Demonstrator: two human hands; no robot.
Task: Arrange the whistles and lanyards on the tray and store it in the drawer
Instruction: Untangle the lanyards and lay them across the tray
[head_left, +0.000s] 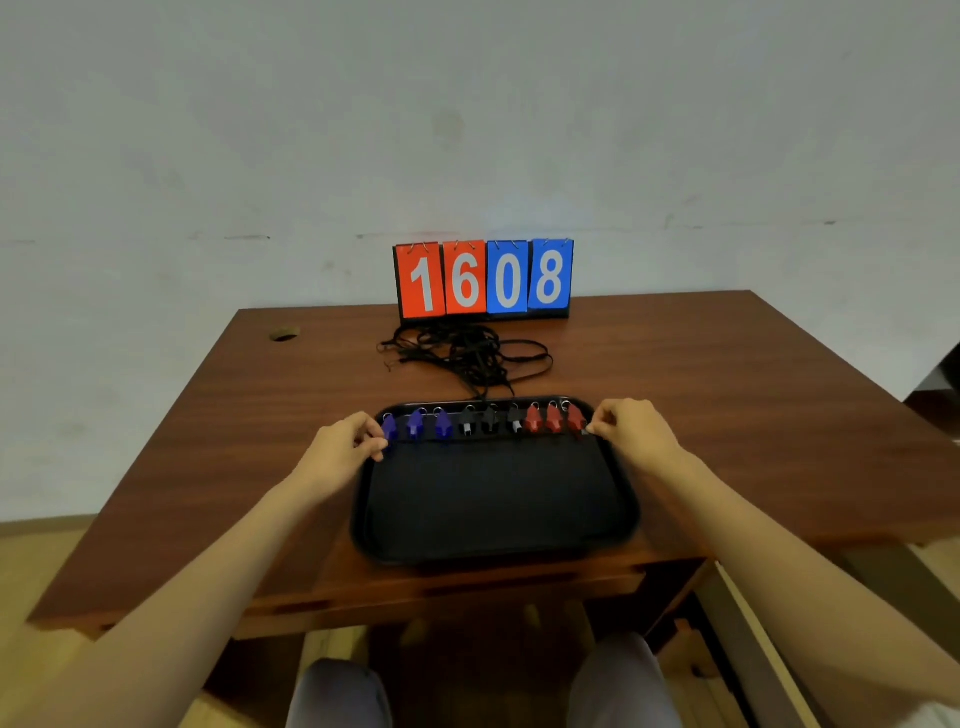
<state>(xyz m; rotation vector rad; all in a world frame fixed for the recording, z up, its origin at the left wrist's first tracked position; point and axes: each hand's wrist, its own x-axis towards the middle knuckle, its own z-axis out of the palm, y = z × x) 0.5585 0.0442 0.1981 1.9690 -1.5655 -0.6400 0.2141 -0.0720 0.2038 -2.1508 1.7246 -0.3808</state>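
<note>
While abreast, whistles (490, 421) lengthwise, ring-ends far.

The leftmost blue whistle (389, 427) is partly covered by the left hand (340, 447). Single cords in the tangled lanyards (467, 353) cannot be told apart.

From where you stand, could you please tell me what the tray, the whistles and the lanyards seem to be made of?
The tray looks like matt black moulded plastic, going by its rounded raised rim. The whistles look like hard plastic in blue, black and red, with small metal rings. The lanyards look like thin black woven cord, limp and tangled; fibre unclear.
</note>
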